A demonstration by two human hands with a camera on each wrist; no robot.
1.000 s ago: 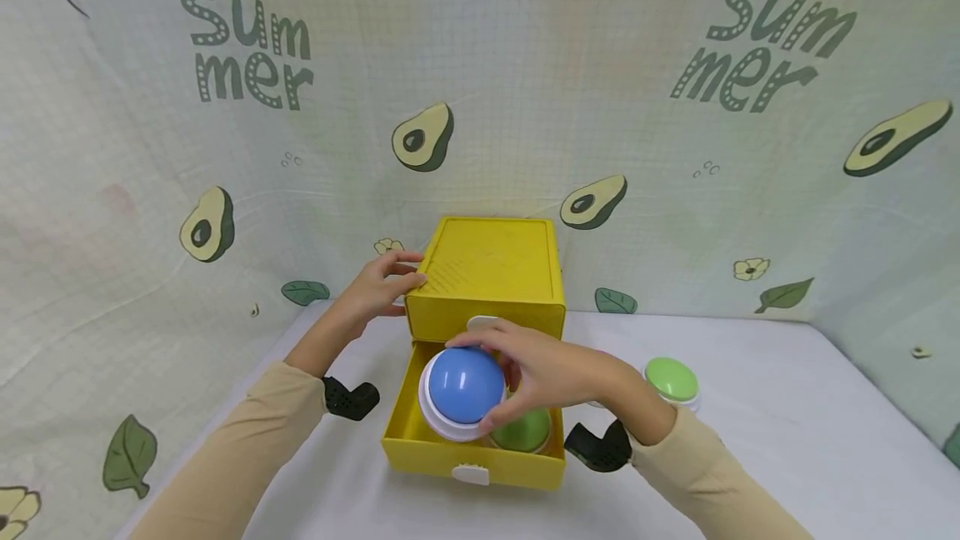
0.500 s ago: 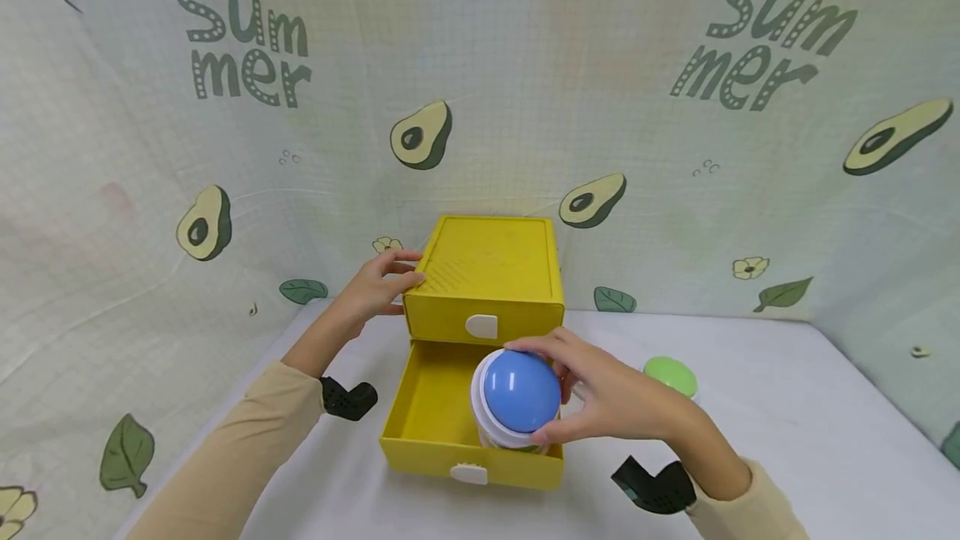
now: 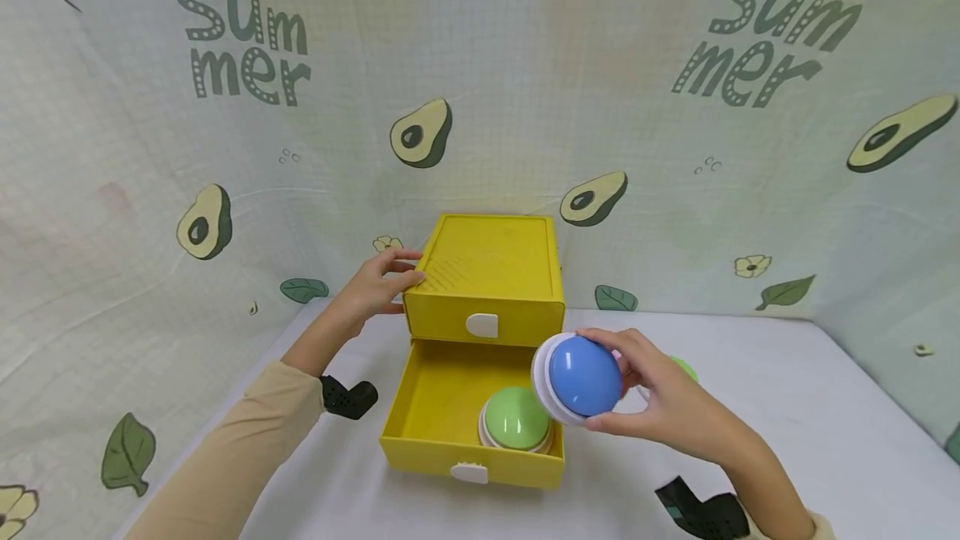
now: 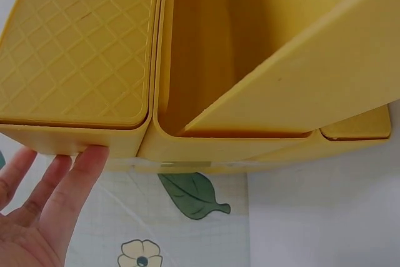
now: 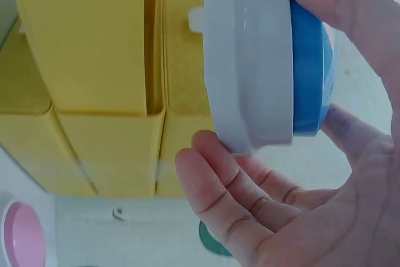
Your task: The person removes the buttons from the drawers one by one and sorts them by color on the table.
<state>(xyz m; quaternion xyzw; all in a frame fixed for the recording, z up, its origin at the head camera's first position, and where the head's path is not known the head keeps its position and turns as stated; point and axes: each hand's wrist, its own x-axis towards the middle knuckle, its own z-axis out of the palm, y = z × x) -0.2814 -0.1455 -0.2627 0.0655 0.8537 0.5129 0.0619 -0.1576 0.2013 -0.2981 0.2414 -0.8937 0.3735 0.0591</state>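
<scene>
My right hand (image 3: pixel 660 394) grips a round push button with a blue dome and white base (image 3: pixel 585 375), thumb and fingers around it. The blue button is tilted, in the air beside the right edge of a pulled-out yellow drawer (image 3: pixel 420 455). In the right wrist view its white base (image 5: pixel 250 60) faces the yellow drawer box (image 5: pixel 81 42). A green-domed button (image 3: pixel 517 417) sits in the drawer's front right corner. My left hand (image 3: pixel 371 290) rests on the box's upper left side, and in the left wrist view its extended fingertips (image 4: pixel 90 161) touch the side wall.
Behind my right hand, another green button (image 3: pixel 684 367) stands on the white table (image 3: pixel 810 432), mostly hidden. A pink-topped round thing (image 5: pixel 25 236) shows at the right wrist view's lower left. A cloth (image 3: pixel 510 65) printed with avocados hangs behind the box.
My right hand has carried the blue button rightward, from above the drawer to its right edge. The green button in the drawer has come into full sight. My left hand has stayed put.
</scene>
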